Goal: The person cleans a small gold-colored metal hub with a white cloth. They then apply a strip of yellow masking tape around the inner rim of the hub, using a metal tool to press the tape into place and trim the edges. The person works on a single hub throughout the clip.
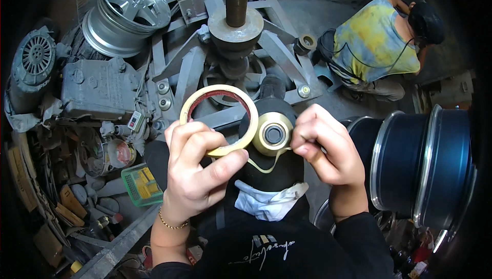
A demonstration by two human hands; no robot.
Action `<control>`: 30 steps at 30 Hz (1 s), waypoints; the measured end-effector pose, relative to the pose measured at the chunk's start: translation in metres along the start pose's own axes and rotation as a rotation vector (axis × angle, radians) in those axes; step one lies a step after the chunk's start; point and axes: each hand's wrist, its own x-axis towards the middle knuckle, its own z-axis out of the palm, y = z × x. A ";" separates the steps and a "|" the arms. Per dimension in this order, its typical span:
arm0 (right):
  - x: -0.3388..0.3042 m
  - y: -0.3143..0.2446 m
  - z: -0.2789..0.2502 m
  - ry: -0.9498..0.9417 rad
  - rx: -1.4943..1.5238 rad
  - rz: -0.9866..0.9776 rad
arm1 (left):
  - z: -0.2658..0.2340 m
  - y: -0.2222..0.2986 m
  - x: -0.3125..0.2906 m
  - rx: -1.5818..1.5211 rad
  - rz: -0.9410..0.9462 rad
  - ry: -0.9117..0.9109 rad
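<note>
My left hand [197, 168] is closed round a roll of masking tape [251, 130], pale yellow with a red inner core, thumb on its lower edge. A narrow strip of tape [266, 170] sags in a loop from beside the roll toward my right hand [330, 151], whose thumb and forefinger pinch it. Between the hands is a round, cream-coloured part [263, 134] with a dark recessed centre. Its right edge is close to my right fingertips; whether they touch it I cannot tell. A crumpled white cloth [269, 201] lies on my lap.
Ahead stands a grey metal frame with a threaded post [236, 10]. Dusty motor housings [100, 86] and a silver wheel rim [125, 17] are at left, above a green basket [134, 194]. Dark blue rims [400, 161] stand at right. Another person [376, 43] crouches at far right.
</note>
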 end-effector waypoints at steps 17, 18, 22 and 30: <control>-0.001 0.011 -0.007 -0.267 0.205 -0.076 | 0.010 -0.012 -0.002 -0.045 -0.026 0.032; -0.001 0.012 -0.006 -0.253 0.179 -0.075 | 0.010 -0.010 0.002 -0.043 -0.010 0.028; 0.003 0.008 -0.005 -0.201 0.104 -0.013 | 0.012 -0.009 0.004 -0.035 -0.005 0.026; 0.004 0.020 -0.002 -0.105 0.032 -0.009 | 0.016 -0.009 0.005 0.004 -0.003 0.051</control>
